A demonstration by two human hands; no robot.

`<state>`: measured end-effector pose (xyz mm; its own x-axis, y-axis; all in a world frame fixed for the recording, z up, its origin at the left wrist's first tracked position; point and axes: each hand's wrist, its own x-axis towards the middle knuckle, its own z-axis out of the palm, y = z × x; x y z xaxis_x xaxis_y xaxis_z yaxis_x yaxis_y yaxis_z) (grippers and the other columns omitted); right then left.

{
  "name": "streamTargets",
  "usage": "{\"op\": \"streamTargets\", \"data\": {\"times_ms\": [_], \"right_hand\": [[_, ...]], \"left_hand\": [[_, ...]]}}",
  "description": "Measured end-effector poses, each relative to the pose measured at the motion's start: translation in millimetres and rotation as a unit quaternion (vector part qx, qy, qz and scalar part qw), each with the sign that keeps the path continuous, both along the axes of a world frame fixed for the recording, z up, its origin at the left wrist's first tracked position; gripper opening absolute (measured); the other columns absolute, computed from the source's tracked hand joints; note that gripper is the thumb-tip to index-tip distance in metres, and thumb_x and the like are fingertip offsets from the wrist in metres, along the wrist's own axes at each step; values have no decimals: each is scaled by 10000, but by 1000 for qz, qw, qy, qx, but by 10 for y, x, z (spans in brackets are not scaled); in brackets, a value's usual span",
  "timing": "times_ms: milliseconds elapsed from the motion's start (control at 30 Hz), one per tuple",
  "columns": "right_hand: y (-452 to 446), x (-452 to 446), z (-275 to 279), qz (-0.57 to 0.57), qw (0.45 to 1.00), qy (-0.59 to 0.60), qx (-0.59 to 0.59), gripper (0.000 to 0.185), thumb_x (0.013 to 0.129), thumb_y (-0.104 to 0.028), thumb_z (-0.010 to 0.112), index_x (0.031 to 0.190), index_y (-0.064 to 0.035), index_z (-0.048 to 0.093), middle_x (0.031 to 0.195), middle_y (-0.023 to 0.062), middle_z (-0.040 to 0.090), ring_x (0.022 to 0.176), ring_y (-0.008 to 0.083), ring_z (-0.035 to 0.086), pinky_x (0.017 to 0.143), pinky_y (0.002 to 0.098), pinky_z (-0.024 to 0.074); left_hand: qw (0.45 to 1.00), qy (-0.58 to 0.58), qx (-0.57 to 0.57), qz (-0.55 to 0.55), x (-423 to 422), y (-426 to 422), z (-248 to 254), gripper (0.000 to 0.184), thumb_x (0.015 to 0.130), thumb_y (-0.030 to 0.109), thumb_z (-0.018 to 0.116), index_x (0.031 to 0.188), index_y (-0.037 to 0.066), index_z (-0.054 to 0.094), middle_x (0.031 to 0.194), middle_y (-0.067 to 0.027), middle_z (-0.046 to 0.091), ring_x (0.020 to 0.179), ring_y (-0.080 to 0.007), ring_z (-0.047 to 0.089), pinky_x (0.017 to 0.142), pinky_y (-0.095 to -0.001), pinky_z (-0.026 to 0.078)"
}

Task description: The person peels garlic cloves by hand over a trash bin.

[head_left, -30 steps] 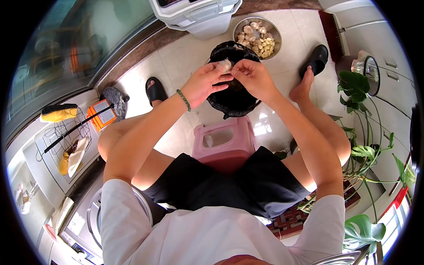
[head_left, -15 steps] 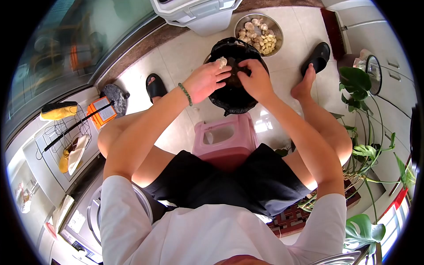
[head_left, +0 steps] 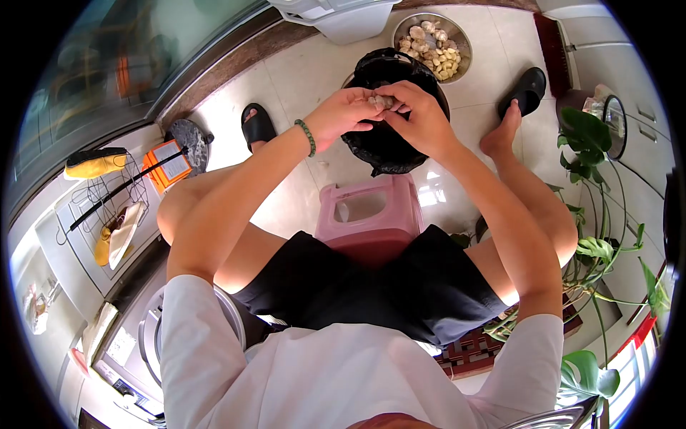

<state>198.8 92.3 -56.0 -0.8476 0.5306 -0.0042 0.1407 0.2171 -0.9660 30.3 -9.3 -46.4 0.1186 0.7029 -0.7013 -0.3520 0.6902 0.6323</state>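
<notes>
A garlic bulb (head_left: pixel 384 102) is held between both hands above a bin lined with a black bag (head_left: pixel 386 156). My left hand (head_left: pixel 341 116), with a green bead bracelet at the wrist, is closed on the bulb from the left. From the right, my right hand (head_left: pixel 418 114) pinches the same bulb, its thumb and fingertips touching it. Just beyond the bin, a metal bowl (head_left: pixel 466 56) on the floor holds whole garlic bulbs and a heap of peeled cloves (head_left: pixel 444 63).
A pink plastic stool (head_left: pixel 371 214) stands between my legs. At the top is a grey-white plastic container (head_left: pixel 350 21). Green plants (head_left: pixel 597 250) reach in along the right. On the left are a wire rack (head_left: pixel 107 207) and an orange box (head_left: pixel 168 164).
My right hand has come up from over the bin and met my left hand at the garlic. The view has shifted slightly, so the bin and bowl appear higher and farther right.
</notes>
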Motion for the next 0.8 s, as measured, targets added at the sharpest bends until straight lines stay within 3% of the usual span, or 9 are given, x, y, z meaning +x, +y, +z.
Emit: {"op": "streamTargets", "data": {"times_ms": [67,167,267,400,600,667,800], "right_hand": [[24,-10,-8,-2,1000,-10,-13,238,777,33,661,1013,17,641,924,110,599,775,198,622,700,290,515],[37,-13,11,-10,1000,-5,-22,193,764,4,704,946,21,643,873,100,602,730,198,620,669,292,514],[57,-32,46,-22,1000,-2,-19,172,762,-18,728,897,20,628,819,90,609,675,196,613,642,289,511],[96,-7,48,-20,998,-55,-15,164,763,-26,734,874,10,619,793,85,620,658,171,613,640,281,507],[100,-37,-90,-72,986,5,-148,189,789,16,720,947,-6,618,801,28,647,716,83,615,649,227,502],[109,-41,-114,-78,954,76,-281,230,813,40,698,1029,2,628,868,16,660,740,79,618,660,212,501],[135,-11,52,-73,935,29,-346,275,824,48,686,1091,7,634,946,40,668,775,107,641,701,231,529]], "left_hand": [[999,48,-2,-15,10,7,38,423,940,353,620,1246,70,545,1104,-15,616,1053,-120,585,925,-322,475],[999,17,29,3,-11,-28,-17,411,944,328,622,1232,42,554,1041,-18,635,979,-124,616,880,-298,514],[997,-17,49,52,-1,-33,-10,312,951,277,620,1154,41,600,1019,-24,645,945,-105,621,863,-288,527],[995,-17,46,87,3,-26,10,317,953,277,617,1152,31,603,1017,-31,640,944,-108,621,858,-297,533],[986,-29,8,166,-23,34,70,293,944,246,582,1163,52,559,1054,-37,584,925,-138,608,834,-322,529],[995,-19,-3,100,-68,49,125,243,928,263,536,1095,87,553,1004,-14,549,846,-112,577,750,-290,513],[997,-29,-2,68,-56,22,18,303,916,330,552,1115,102,551,974,8,540,778,-84,532,670,-234,448]]}}
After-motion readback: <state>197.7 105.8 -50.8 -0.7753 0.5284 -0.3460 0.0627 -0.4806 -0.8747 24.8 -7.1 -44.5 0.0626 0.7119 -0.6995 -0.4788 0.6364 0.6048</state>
